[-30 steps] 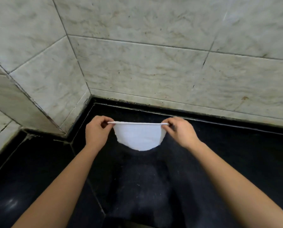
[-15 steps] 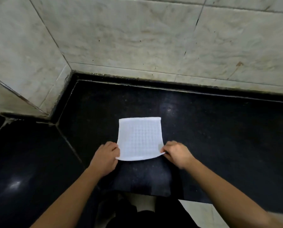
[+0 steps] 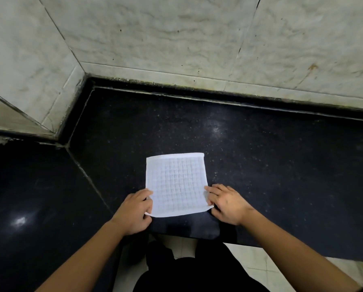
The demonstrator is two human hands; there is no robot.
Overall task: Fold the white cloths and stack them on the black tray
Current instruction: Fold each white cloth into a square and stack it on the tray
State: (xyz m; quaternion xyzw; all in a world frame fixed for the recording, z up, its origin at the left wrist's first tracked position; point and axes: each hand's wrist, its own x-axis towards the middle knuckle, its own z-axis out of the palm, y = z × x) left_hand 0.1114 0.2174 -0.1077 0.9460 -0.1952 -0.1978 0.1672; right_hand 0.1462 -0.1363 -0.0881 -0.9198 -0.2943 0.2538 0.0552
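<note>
Pinching the white cloth point(image 3: 176, 184) at its near corners with left hand point(image 3: 134, 209) and right hand point(image 3: 227, 204), both equally close; lying flat on the worktop point(image 3: 260, 154), stretching straight away from the fingers point(image 3: 147, 193) toward the wall point(image 3: 176, 39).

Dim light. The glossy black worktop point(image 3: 281, 165) shows a white glare patch near its left edge, a fainter one farther back. The white cloth point(image 3: 176, 184) is sharp; wall point(image 3: 176, 39) joints bow.
</note>
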